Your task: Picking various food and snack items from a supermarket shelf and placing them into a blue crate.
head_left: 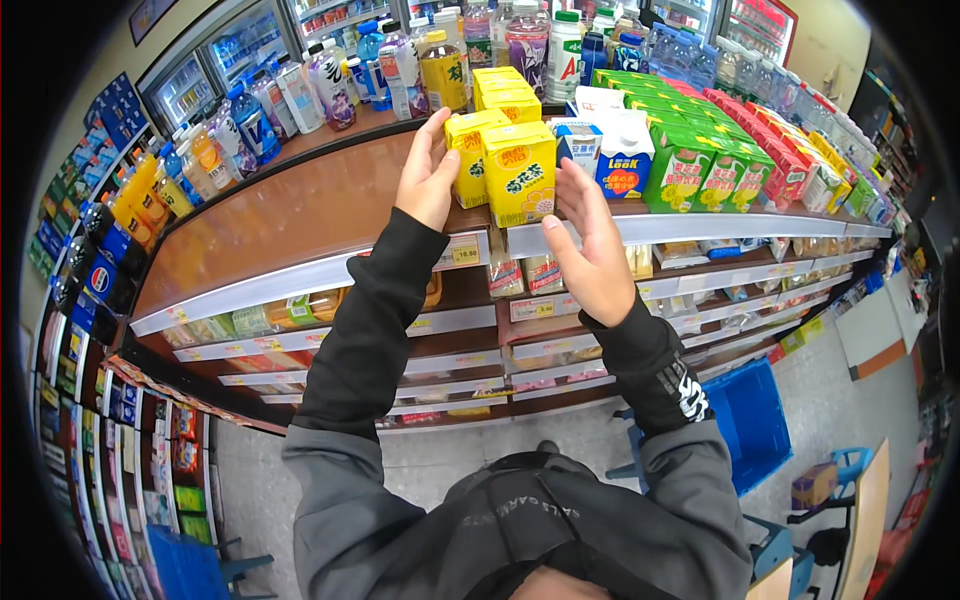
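Note:
Yellow drink cartons stand in a short column on the brown shelf top, with a front yellow carton (520, 178) at its edge. A second yellow carton (467, 150) stands just left of it, and more yellow cartons (506, 98) are behind. Against the left side of the second carton rests my left hand (430, 182), open, its fingers stretched along it. My right hand (592, 250) is open at the right side of the front carton, thumb by its lower corner and fingers spread. Right of the cartons are a blue-and-white carton (580, 140) and a white-topped carton (624, 155).
Rows of green cartons (712, 170) and red cartons (790, 165) fill the shelf's right part. Bottles (335, 90) line the back. Brown shelf surface (290, 210) extends to the left. A blue crate (748, 425) stands on the floor at right, a blue stool (200, 565) at lower left.

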Tool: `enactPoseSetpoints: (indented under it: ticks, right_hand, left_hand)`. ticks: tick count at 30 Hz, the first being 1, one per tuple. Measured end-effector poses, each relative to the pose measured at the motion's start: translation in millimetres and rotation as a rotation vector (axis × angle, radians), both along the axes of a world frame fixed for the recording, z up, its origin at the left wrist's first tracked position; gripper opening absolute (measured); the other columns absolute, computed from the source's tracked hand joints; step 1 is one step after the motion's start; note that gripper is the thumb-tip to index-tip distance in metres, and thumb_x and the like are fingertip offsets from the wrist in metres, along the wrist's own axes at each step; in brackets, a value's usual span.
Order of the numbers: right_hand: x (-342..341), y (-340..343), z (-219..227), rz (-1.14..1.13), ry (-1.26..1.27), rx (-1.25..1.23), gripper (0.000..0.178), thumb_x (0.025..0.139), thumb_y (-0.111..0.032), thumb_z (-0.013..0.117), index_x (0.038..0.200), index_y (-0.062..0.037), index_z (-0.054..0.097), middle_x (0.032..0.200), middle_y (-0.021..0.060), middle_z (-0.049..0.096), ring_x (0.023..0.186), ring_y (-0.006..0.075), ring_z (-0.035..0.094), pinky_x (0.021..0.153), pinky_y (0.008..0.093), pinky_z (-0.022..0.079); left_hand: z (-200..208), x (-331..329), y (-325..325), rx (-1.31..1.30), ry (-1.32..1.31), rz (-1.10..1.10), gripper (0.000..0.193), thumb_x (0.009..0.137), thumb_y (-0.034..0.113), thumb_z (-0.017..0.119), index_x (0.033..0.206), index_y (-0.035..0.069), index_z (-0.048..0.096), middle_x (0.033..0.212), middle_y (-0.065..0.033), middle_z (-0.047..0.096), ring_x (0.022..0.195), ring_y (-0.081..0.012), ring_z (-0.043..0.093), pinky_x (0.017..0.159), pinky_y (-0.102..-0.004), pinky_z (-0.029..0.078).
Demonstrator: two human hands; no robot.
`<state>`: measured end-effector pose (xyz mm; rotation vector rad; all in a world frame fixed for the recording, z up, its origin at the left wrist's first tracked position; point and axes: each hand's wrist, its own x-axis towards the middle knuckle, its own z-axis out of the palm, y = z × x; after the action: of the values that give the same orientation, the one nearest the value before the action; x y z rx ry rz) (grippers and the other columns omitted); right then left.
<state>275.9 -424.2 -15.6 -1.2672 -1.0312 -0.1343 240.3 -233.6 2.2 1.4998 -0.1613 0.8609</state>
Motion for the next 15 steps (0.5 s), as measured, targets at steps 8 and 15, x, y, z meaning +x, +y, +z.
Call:
enactPoseSetpoints:
  ticks: [8, 15]
  right_hand:
    - [19.0, 4.0, 18.6, -0.056, -0.35, -0.297, 0.06, 0.08, -0.013, 0.056, 0.127, 0.0089, 0.026, 0.118, 0.0242, 0.043, 0.113, 0.0316, 0.043, 0.095, 0.0336, 0.034]
    - [24.0, 20.5, 30.3, 0.14, -0.176, -0.357, 0.063, 0.079, -0.007, 0.052, 0.128, 0.0095, 0.015, 0.121, 0.0264, 0.039, 0.115, 0.0288, 0.041, 0.096, 0.0331, 0.032]
  left_hand:
    - [-3.1, 11.8, -5.4, -0.278, 0.029, -0.088, 0.055, 0.093, 0.041, 0.033, 0.133, 0.004, 0.029, 0.126, -0.0081, 0.043, 0.114, -0.0177, 0.044, 0.094, -0.0281, 0.035]
    - [7.3, -15.1, -29.1, 0.225, 0.115, 0.114, 0.111, 0.063, 0.033, 0.078, 0.131, -0.012, 0.003, 0.124, -0.0229, 0.035, 0.116, -0.0247, 0.039, 0.093, -0.0319, 0.036]
